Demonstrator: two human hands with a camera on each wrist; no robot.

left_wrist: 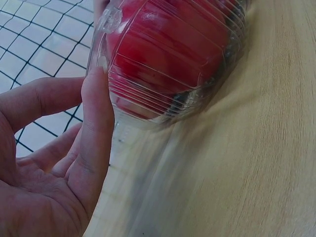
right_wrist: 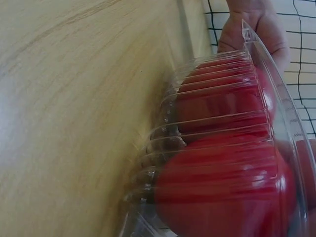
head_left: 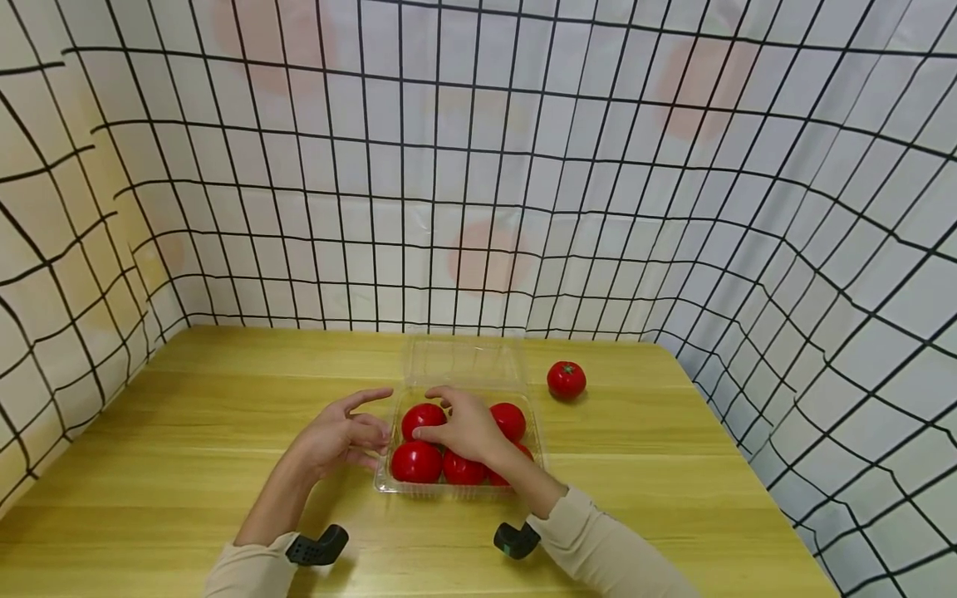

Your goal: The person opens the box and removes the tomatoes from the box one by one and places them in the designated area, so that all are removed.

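Observation:
In the head view a clear plastic clamshell box [head_left: 399,488] stands with its lid [head_left: 463,363] folded back, several red tomatoes inside. My right hand [head_left: 471,428] is over the middle of the box, thumb and forefinger spread about the back-left tomato [head_left: 420,413]; its palm hides the back-middle spot. At the left wall my left hand [head_left: 340,436] holds its fingers apart, the forefinger reaching toward the lid. In the left wrist view the left thumb's tip comes right up to the box rim [left_wrist: 111,22]. Ribbed plastic covers two tomatoes [right_wrist: 224,185] in the right wrist view.
One loose tomato [head_left: 566,380], its green top up, sits on the wooden table [head_left: 658,465] to the right of the lid. White sheeting with black grid lines [head_left: 463,166] encloses the back and sides. Black wrist devices [head_left: 320,546] show on both arms.

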